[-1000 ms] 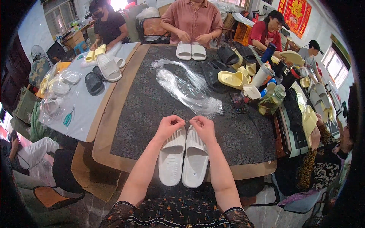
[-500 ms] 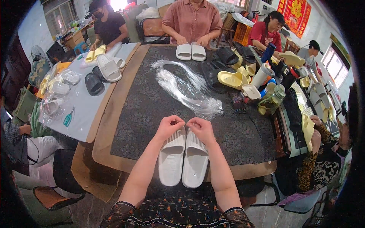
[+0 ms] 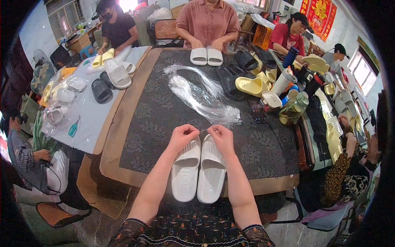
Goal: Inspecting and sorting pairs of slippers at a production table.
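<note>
A pair of white slide slippers lies side by side in front of me, toes pointing away: the left slipper (image 3: 184,177) and the right slipper (image 3: 211,181). Over the toe of the left one, my left hand (image 3: 183,138) is closed in a pinch. My right hand (image 3: 221,140) pinches likewise above the other toe. A thin strand (image 3: 203,131) stretches between the fingertips of both hands. Whether it passes through the slippers cannot be made out. Just beyond my hands lies a loose bundle of clear, shiny strands (image 3: 187,92) on the dark patterned table mat (image 3: 144,136).
Yellow slippers (image 3: 250,85), black slippers and a green-lidded bottle (image 3: 297,106) crowd the right side. On the left table are teal scissors (image 3: 74,128), bagged slippers (image 3: 57,114) and a dark slipper (image 3: 101,91). A co-worker opposite touches white slippers (image 3: 199,57); others work around.
My hands have drawn slightly apart, and the strand between them now shows stretched. The slippers have stayed in place. A co-worker's hand at the right has moved up off a yellow slipper.
</note>
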